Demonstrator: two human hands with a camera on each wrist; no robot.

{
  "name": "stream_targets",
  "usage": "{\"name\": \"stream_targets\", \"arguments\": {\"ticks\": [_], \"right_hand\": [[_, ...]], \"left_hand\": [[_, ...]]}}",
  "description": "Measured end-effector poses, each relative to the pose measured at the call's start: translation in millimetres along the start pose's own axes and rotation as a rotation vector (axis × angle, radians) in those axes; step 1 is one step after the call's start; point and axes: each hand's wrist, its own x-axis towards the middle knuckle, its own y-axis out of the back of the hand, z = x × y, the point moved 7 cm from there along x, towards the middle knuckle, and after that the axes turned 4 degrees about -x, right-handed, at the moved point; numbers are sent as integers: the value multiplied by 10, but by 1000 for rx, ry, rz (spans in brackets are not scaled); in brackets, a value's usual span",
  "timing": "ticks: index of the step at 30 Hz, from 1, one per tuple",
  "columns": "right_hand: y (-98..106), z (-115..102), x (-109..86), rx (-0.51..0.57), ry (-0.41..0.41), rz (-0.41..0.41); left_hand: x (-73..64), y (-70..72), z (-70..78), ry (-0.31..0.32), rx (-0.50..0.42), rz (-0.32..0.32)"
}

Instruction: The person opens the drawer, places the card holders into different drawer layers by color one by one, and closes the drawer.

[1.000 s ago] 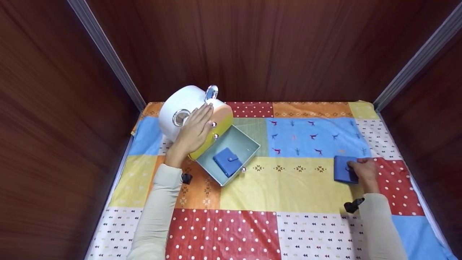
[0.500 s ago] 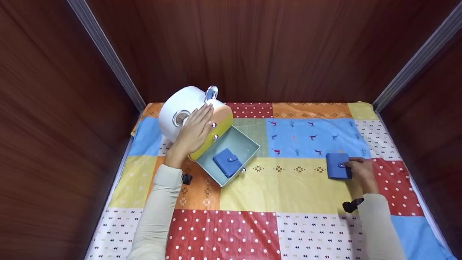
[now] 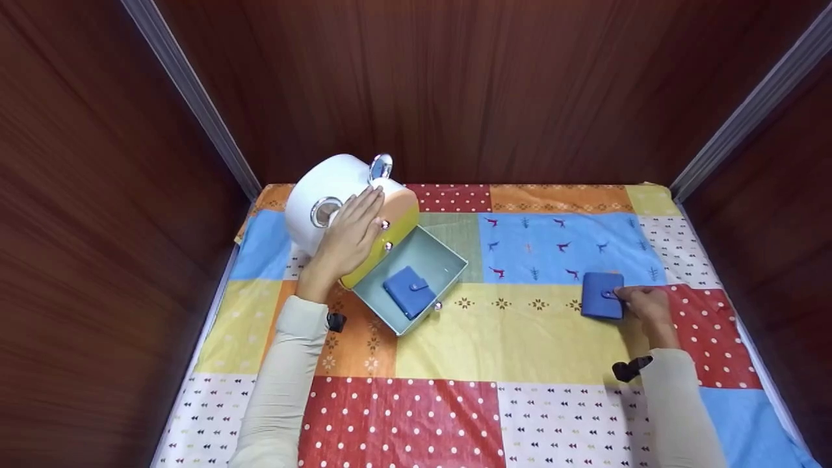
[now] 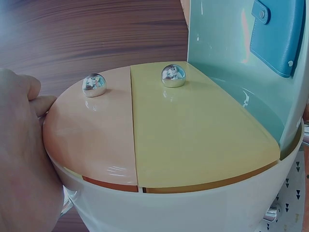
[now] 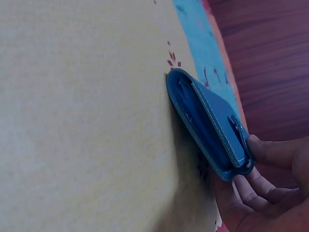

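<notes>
My left hand [image 3: 351, 231] rests with straight fingers on the curved top of a white, rounded drawer box [image 3: 322, 179]. Its lowest drawer [image 3: 445, 253] is pulled out, and a blue snap wallet [image 3: 404, 292] lies inside. The left wrist view shows the peach drawer front [image 4: 91, 130] and yellow drawer front [image 4: 203, 135], both with silver knobs, pushed in. Over on the right, my right hand [image 3: 650, 309] pinches a second blue wallet [image 3: 597, 302] by its strap edge. In the right wrist view, thumb above and fingers beneath, it holds this wallet [image 5: 200, 125] close over the cloth.
A patchwork cloth [image 3: 494, 338] covers the table. Dark wood panels [image 3: 448, 91] enclose the back and both sides. A silver ring-shaped piece [image 3: 381, 166] stands up from the box top.
My right hand has moved the gripped wallet a little to the left and slightly farther from me. My left hand, the box and the wallet in the drawer have stayed put.
</notes>
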Motion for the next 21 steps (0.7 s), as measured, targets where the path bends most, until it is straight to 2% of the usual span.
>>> {"name": "stream_targets", "arguments": {"ticks": [8,14,21], "right_hand": [[-28,-64,-31,-18,18,42],[-58,-129,-59,57,52,66],[-104,-196,-63,75,67,62]], "left_hand": [[5,1,12,-5,-4,2],[12,14,21,-9,-11,14],[0,5,5,9,-6,1]]}}
